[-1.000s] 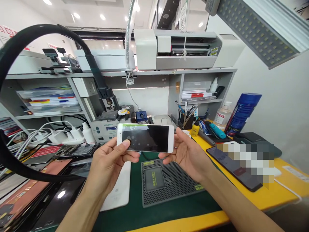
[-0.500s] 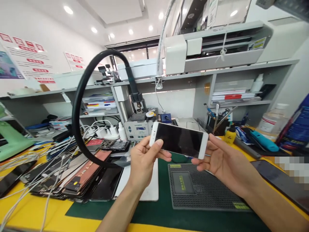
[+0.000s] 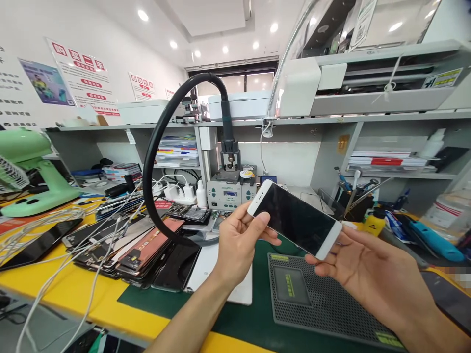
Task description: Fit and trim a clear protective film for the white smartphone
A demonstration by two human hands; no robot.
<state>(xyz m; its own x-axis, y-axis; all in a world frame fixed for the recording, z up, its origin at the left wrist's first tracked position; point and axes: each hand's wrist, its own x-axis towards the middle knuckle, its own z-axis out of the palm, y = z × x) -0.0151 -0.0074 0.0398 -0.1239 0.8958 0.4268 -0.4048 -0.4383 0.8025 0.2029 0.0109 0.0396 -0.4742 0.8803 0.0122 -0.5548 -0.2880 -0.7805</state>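
A white smartphone (image 3: 296,219) with a dark screen is held up in the air, tilted so its right end hangs lower. My left hand (image 3: 243,240) grips its left end, thumb on the front edge and fingers behind. At the opposite end, my right hand (image 3: 368,264) is closed on the lower right corner, with the fingers partly hidden beneath the phone. Below lies a dark perforated work mat (image 3: 324,299) on a green mat (image 3: 262,264).
Left of my hands are stacked phone parts (image 3: 147,250), white cables (image 3: 79,250) and a thick black hose (image 3: 149,162). Behind stands a hot-air station (image 3: 231,193). On the right are a yellow bottle (image 3: 373,223) and a blue tool (image 3: 436,239). A green fan (image 3: 40,171) stands far left.
My view has swung left, so the bench shows further right in the picture. The phone, still in both hands, has tilted more, its right end dropping.
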